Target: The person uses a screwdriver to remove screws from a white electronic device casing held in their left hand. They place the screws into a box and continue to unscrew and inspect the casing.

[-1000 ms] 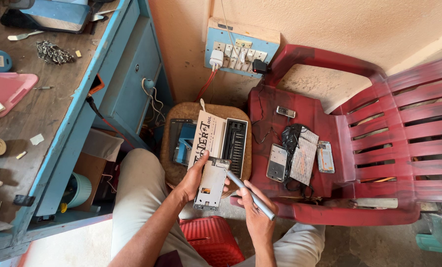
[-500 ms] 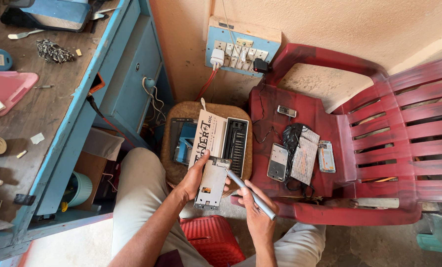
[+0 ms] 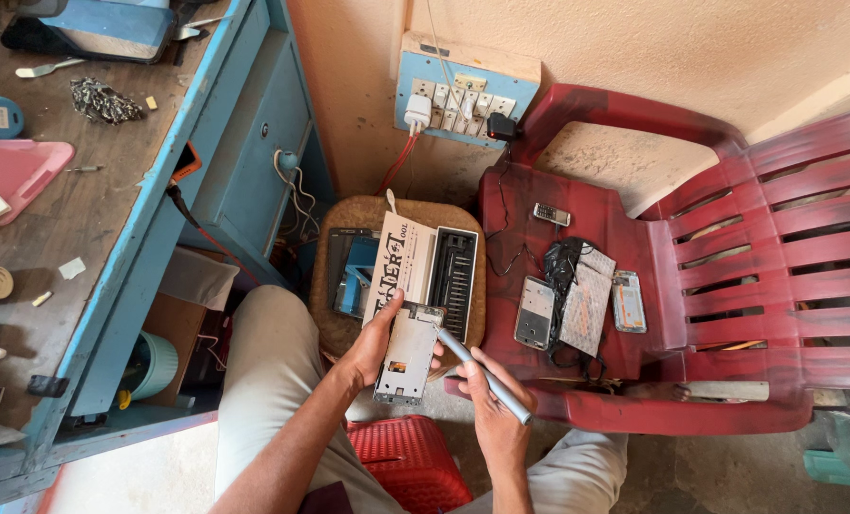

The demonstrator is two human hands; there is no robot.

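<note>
Left hand (image 3: 373, 347) pinches phone frame (image 3: 408, 355), right hand (image 3: 494, 424) grips pen tool (image 3: 480, 373).
Frame: one, silver, opened, bare insides, between left fingers; tool tip touches its top edge. Beyond fingers: one stool (image 3: 335, 324), one white box (image 3: 425, 271). Right: red chair (image 3: 730, 266), three phones, crowded seat.

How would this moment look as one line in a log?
left hand: holds opened phone | right hand: holds grey tool, tip on phone's top | wooden stool behind | red chair: phone parts
</note>
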